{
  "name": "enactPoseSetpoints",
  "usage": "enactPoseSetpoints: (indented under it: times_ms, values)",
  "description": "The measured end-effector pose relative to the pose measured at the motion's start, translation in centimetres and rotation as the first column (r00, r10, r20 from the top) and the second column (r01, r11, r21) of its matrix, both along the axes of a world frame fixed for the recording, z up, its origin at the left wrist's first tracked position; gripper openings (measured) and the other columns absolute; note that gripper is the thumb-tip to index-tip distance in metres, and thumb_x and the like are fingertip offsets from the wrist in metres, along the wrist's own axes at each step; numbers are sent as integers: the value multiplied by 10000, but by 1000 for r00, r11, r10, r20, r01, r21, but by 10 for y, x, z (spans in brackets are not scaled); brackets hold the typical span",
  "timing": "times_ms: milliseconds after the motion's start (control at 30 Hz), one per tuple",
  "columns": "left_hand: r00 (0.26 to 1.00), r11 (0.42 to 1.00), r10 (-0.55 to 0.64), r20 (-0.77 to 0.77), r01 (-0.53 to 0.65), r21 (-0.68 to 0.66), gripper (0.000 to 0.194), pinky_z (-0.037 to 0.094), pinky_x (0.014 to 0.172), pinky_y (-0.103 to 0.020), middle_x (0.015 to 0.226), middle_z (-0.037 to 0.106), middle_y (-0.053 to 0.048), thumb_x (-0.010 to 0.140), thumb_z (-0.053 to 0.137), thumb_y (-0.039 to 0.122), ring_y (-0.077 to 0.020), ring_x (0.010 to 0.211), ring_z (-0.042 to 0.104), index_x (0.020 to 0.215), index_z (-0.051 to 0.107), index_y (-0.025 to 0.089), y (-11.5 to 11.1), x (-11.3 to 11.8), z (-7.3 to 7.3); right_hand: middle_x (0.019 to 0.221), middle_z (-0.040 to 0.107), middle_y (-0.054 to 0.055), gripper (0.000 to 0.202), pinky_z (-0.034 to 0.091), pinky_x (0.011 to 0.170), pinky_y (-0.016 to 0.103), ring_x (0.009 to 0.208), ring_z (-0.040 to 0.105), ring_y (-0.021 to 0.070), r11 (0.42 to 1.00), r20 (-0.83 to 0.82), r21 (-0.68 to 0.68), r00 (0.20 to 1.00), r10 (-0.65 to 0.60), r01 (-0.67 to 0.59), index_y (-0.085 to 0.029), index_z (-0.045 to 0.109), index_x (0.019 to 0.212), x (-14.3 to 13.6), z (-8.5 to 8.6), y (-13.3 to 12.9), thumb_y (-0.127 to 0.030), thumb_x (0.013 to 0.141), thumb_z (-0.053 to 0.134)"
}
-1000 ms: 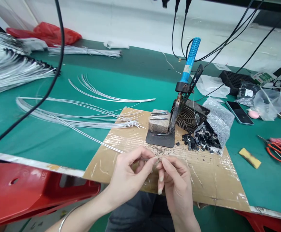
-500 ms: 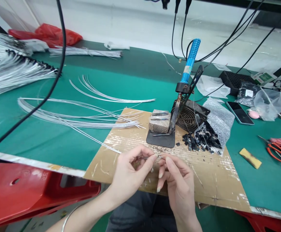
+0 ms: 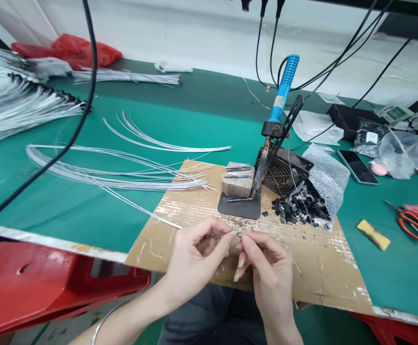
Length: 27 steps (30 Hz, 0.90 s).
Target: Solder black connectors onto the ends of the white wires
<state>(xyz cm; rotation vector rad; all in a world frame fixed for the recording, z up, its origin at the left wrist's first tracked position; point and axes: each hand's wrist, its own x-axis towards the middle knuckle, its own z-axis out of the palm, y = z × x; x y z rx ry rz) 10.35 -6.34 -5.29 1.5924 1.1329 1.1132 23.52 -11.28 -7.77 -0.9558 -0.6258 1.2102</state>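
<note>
My left hand (image 3: 199,261) pinches a thin white wire (image 3: 154,216) between thumb and forefinger. The wire runs back leftward over the cardboard to other white wires (image 3: 122,182). Fingertip to fingertip with it, my right hand (image 3: 266,263) is closed in a pinch on the wire's end, which is mostly covered by the fingers. Both hands are over the front part of the cardboard sheet (image 3: 323,273). Beyond them, a soldering iron with a blue handle (image 3: 284,91) leans tip-down in a stand, beside a brownish block (image 3: 237,184) with metal pieces on top.
Small black connectors (image 3: 302,206) spill from bubble wrap (image 3: 329,172) at the right, near a round-grilled fan (image 3: 276,175). Farther right are a phone (image 3: 357,166), a yellow sponge (image 3: 373,235) and orange-handled scissors (image 3: 417,227). A black cable (image 3: 86,103) loops across the left; a red stool (image 3: 50,287) stands below.
My right hand has shifted slightly right and its thumb and forefinger have closed nearer the left fingertips. The left hand keeps its pinch on the wire.
</note>
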Motion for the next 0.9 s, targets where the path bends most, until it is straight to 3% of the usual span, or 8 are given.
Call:
enactPoseSetpoints:
  times_ms: [300, 600, 900]
  values:
    - [1000, 1000, -16, -27, 17, 26, 188, 371, 435, -189, 576, 625, -7, 868, 682, 265, -103, 492, 522, 718, 716, 158, -2, -2, -1, 619, 718, -4, 160, 561, 415, 142, 422, 617, 77, 997, -40, -31, 997, 66, -67, -204, 847, 838, 6, 4, 1, -364, 833, 853]
    - [1000, 999, -15, -16, 16, 32, 192, 352, 429, -195, 572, 630, -8, 875, 675, 253, -106, 493, 519, 708, 709, 164, -2, 1, 0, 594, 700, -16, 183, 542, 402, 122, 392, 611, 64, 998, -72, -46, 997, 29, -33, -201, 843, 820, 0, 5, 0, -383, 820, 865]
    - [994, 996, -91, -62, 89, -23, 205, 350, 460, -222, 606, 600, -8, 893, 655, 289, -108, 503, 485, 738, 699, 163, -1, -6, 0, 627, 724, 6, 190, 525, 396, 133, 390, 600, 65, 982, -45, -82, 985, 168, -172, -188, 842, 775, 19, 9, 3, -375, 797, 870]
